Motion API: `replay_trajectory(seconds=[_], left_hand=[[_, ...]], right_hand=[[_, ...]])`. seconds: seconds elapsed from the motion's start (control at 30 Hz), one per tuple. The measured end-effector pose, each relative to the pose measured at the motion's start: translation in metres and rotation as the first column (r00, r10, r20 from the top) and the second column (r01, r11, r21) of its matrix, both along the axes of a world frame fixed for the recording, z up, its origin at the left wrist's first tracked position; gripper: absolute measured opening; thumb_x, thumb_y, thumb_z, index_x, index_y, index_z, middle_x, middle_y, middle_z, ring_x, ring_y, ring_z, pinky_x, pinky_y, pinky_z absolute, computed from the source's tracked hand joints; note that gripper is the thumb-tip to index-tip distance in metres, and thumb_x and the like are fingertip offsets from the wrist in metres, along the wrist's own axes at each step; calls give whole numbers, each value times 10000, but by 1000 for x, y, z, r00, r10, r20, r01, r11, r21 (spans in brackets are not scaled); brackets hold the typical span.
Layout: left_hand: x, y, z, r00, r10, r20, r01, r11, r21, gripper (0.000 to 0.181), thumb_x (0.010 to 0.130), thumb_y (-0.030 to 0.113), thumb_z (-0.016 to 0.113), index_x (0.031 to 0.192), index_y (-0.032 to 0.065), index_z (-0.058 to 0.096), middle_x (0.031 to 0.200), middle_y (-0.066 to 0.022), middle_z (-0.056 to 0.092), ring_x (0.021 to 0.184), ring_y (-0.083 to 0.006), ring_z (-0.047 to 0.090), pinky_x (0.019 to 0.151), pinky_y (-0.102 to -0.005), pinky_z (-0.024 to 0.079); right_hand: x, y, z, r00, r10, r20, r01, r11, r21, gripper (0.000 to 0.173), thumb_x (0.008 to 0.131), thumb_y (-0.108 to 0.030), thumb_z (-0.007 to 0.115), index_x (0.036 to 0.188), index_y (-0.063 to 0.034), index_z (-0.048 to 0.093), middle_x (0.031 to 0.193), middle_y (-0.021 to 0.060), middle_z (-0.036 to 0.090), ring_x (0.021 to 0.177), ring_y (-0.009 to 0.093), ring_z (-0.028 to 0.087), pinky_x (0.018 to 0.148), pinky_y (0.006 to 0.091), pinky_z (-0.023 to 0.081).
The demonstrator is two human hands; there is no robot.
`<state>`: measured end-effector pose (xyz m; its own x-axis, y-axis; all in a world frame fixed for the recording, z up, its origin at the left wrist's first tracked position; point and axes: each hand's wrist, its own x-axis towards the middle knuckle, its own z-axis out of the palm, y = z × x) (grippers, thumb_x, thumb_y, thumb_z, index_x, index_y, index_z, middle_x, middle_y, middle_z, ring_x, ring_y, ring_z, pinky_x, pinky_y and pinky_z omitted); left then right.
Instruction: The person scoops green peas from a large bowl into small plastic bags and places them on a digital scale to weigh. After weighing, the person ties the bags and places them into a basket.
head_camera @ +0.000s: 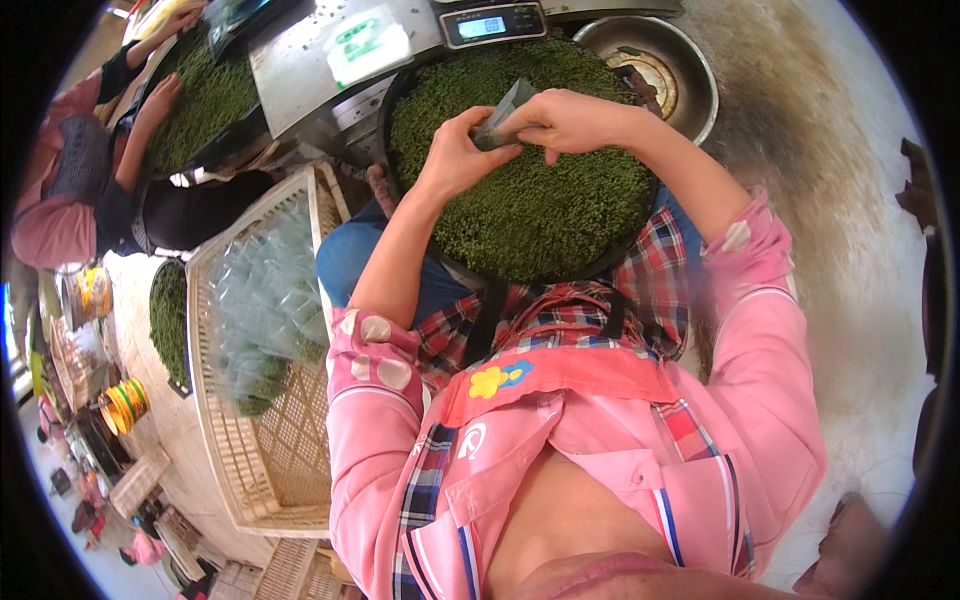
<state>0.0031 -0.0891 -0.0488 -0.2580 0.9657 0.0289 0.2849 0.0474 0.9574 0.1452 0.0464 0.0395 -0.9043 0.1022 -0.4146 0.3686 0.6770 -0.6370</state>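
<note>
My left hand holds a small clear plastic bag by its side, its fingers curled round it. My right hand is at the bag's mouth, fingers bent down; whether they pinch the plastic or something inside is hidden. Both hands are above a round dark tub heaped with small green peppercorn-like berries. Behind the tub stands a digital scale with a lit display. A stack of clear bags with green print lies on the metal table left of the scale.
A cream plastic crate at my left holds many filled clear bags. A metal basin stands right of the tub. At the upper left a co-worker's hands are over another tub of green produce. Yellow buckets stand farther left.
</note>
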Motion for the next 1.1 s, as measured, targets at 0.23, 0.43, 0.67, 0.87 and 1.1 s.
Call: replay_trajectory(seconds=[0.23, 0.43, 0.67, 0.87, 1.1], left_hand=[[-19, -52, 19, 999, 50, 19, -51, 994, 99, 443, 830, 221, 778, 1192, 17, 625, 955, -15, 650, 854, -70, 560, 748, -266, 488], [-79, -158, 60, 917, 281, -282, -187, 929, 318, 331, 847, 243, 755, 1106, 49, 688, 1098, -87, 634, 933, -159, 582, 821, -287, 476], [-92, -333, 66, 773, 575, -267, -617, 780, -106, 296, 870, 199, 723, 1094, 7, 702, 1114, -87, 648, 951, -147, 612, 822, -302, 503], [-84, -436, -47, 715, 680, -162, -674, 609, -417, 360, 802, 196, 778, 1093, 6, 684, 1055, -99, 644, 939, -195, 614, 836, -336, 498], [-87, -418, -39, 370, 566, -737, -865, 498, -51, 658, 740, 266, 835, 1263, 20, 521, 1145, -154, 530, 1046, -295, 528, 907, -395, 443]], right_hand=[[-26, -33, 15, 976, 80, -201, -95, 993, -64, 285, 940, -68, 519, 1202, -60, 632, 1003, 90, 629, 657, 198, 672, 648, 364, 559], [-92, -117, 36, 544, 471, -694, -210, 878, 431, 169, 934, -100, 601, 1085, -30, 636, 920, 31, 584, 698, 120, 599, 631, 297, 499], [-129, -190, 52, 519, 211, -828, -312, 949, 46, 220, 861, -106, 630, 1039, 16, 589, 890, 177, 647, 805, 341, 656, 729, 403, 534], [-116, -148, -5, 763, 185, -619, -253, 967, -22, 170, 947, -155, 610, 1075, -45, 637, 882, 40, 627, 719, 112, 598, 651, 293, 493], [-25, -48, -114, 917, -171, -359, 222, 969, 105, 293, 954, -285, 589, 1136, -58, 620, 975, 96, 661, 859, 236, 637, 756, 374, 518]])
